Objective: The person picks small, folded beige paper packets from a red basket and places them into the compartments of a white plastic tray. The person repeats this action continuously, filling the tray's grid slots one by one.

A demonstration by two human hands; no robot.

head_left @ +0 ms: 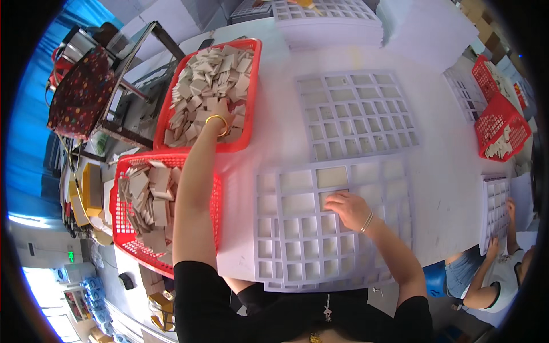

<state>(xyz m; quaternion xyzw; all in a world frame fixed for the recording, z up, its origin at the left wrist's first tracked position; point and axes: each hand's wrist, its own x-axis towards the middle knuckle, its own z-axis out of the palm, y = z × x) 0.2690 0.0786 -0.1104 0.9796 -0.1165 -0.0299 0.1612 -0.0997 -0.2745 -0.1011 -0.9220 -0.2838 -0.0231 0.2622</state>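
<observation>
My left hand (220, 111), with a gold bangle at its wrist, reaches into the far red plastic basket (255, 86) heaped with flat grey-beige tiles (200, 80). Its fingers are mostly hidden among the pieces. My right hand (346, 208) rests on the near white grid frame (286, 192), its fingers bent together with the tips down in a compartment. What they hold, if anything, is hidden. A beige tile (331, 177) fills the compartment just above these fingers. The near frame lies on other frames, slightly offset.
A second red basket (217, 211) of tiles stands below my left forearm. Another white grid frame (360, 103) lies farther back on the white table (274, 120). Stacked frames (329, 28) stand at the far edge. At right are red baskets (503, 123) and a person (497, 280) handling frames.
</observation>
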